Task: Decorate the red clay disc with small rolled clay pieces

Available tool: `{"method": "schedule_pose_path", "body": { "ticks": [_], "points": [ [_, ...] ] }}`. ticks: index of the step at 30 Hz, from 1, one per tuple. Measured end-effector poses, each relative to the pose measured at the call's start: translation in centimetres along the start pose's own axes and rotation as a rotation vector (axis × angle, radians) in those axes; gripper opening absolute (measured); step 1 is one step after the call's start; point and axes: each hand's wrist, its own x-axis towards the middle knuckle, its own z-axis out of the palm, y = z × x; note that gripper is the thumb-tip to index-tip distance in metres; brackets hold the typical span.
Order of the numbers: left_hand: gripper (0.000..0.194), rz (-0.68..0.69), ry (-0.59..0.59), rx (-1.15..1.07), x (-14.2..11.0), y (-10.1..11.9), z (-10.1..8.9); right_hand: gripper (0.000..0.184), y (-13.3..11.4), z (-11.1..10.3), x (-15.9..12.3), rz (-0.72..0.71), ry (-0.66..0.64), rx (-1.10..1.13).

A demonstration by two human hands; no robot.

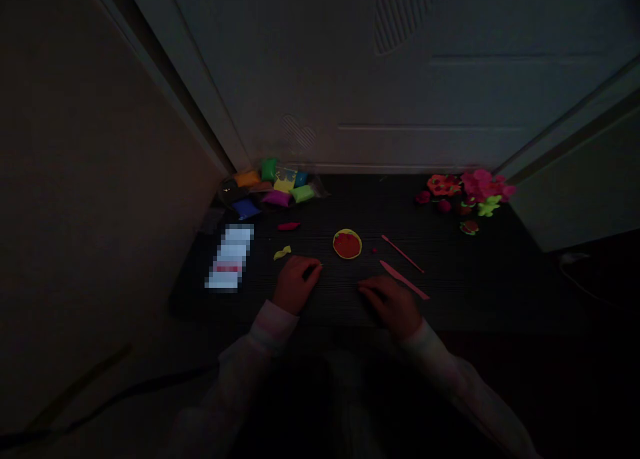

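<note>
In the dim light, my left hand is closed in a pinch near the front of the dark table, with a tiny yellowish speck at its fingertips. To its right my right hand also has thumb and fingers together; whatever they hold, if anything, is too small to make out. Beyond and between both hands lies a flat red clay disc with a yellow rim and small green bits on it. A twisted yellow clay strip lies just behind my left hand. Beside my right hand are a pink clay knife and a thin pink stick tool.
Several coloured clay packets are heaped at the back left. A bright, blurred-out phone screen lies at the left. A dark pink clay piece and a tiny red ball lie mid-table. Colourful clay figures stand back right, before a pale door.
</note>
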Motion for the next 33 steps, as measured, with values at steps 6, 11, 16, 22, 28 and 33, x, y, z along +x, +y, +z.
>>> {"method": "schedule_pose_path", "body": {
  "ticks": [6, 11, 16, 22, 28, 33],
  "points": [
    [0.011, 0.017, 0.016, 0.0, 0.0, -0.1, 0.1, 0.019, 0.0, 0.6, 0.3, 0.026, -0.016, -0.142],
    [0.009, 0.028, 0.032, -0.001, -0.1, -0.4, 0.3, 0.02, 0.1, 1.0, 0.4, 0.025, -0.016, -0.206],
    [0.008, 0.036, 0.03, 0.004, 0.0, -0.3, 0.2, 0.028, 0.2, 0.6, -0.3, -0.016, -0.026, -0.25],
    [0.008, 0.041, 0.025, 0.011, 0.0, -0.1, 0.1, 0.033, -0.4, -0.1, -1.1, -0.098, -0.083, -0.344],
    [0.008, 0.041, 0.026, 0.015, 0.1, -0.1, 0.1, 0.032, -0.6, -0.5, -1.6, -0.102, -0.081, -0.442],
    [0.007, 0.041, 0.024, 0.015, 0.1, -0.2, 0.1, 0.03, -1.0, -0.4, -1.7, -0.112, -0.099, -0.482]
  ]
}}
